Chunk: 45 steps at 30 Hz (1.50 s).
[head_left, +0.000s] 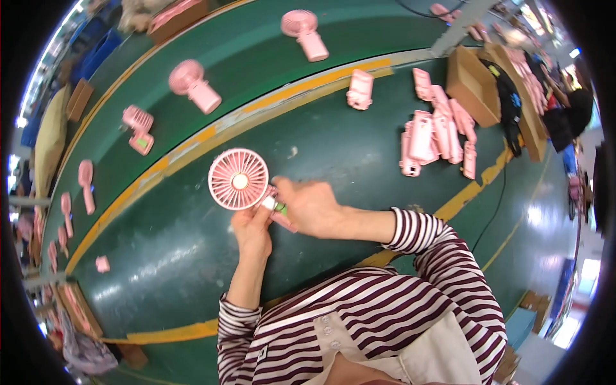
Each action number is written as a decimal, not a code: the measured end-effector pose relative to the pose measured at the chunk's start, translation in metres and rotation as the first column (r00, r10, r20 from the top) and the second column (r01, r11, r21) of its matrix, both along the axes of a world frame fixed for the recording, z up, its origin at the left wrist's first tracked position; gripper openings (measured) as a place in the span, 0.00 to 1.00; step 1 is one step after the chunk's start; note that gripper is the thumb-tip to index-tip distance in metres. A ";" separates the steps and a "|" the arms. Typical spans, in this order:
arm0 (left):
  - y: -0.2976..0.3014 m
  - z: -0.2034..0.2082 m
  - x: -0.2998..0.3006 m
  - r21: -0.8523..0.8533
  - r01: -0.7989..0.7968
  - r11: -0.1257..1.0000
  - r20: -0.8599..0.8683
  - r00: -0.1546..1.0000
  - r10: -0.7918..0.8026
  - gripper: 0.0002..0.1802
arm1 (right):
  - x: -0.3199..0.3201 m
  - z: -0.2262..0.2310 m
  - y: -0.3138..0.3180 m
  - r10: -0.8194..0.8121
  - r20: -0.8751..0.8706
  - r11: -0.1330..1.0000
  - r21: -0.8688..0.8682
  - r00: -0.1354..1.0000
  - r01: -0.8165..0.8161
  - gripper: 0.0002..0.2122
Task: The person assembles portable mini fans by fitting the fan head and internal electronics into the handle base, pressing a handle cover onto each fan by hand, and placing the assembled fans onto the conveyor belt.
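Observation:
A pink handheld fan (pixel 221 168) with a round slatted head is held above the green worktop, its head toward the far left. My left hand (pixel 251 232) grips it just below the head, thumb on the handle. The handle looks opened, with a green and silver part (pixel 274 205) showing inside. Curled over the handle from the right, my right hand (pixel 312 206) has its fingers closed against it; whether they also pinch a small part is hidden. The right fingers are slightly blurred.
A heap of pink handle shells (pixel 422 138) lies to the right, with a single shell (pixel 360 89) farther left. An open cardboard box (pixel 473 86) stands behind the heap. Beyond the yellow-edged strip, several pink fans (pixel 204 96) lie on a green belt. A small pink piece (pixel 102 264) rests at left.

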<state>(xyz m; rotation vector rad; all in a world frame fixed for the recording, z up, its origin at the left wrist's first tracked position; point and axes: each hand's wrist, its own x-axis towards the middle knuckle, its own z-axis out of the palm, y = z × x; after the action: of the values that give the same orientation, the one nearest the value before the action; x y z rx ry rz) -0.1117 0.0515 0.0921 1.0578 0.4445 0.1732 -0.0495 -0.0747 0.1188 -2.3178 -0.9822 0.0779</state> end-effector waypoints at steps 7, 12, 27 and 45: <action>-0.002 -0.001 -0.001 -0.096 0.045 0.994 -0.142 0.988 -0.058 0.12 | 0.055 0.027 -0.049 0.229 -0.548 0.970 0.058 0.804 -0.237 0.23; 0.008 0.001 -0.007 -0.131 0.071 0.989 -0.192 0.977 -0.095 0.13 | 0.169 0.005 -0.093 -0.052 0.531 0.875 -0.384 0.846 0.295 0.22; 0.018 0.008 -0.025 -0.235 0.058 0.970 -0.220 0.969 -0.112 0.12 | 0.078 0.001 -0.062 -0.036 0.537 0.918 -0.316 0.843 0.240 0.26; 0.017 0.009 -0.031 -0.328 0.062 0.943 -0.186 0.974 -0.129 0.17 | 0.032 0.017 -0.078 -0.058 0.337 0.934 -0.314 0.940 0.170 0.23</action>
<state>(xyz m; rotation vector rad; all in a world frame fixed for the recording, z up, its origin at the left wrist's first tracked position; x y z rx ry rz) -0.1427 0.0681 0.1013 0.7765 0.5850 -0.0959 -0.0171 -0.1528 0.1362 -2.7653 -1.0526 -0.2045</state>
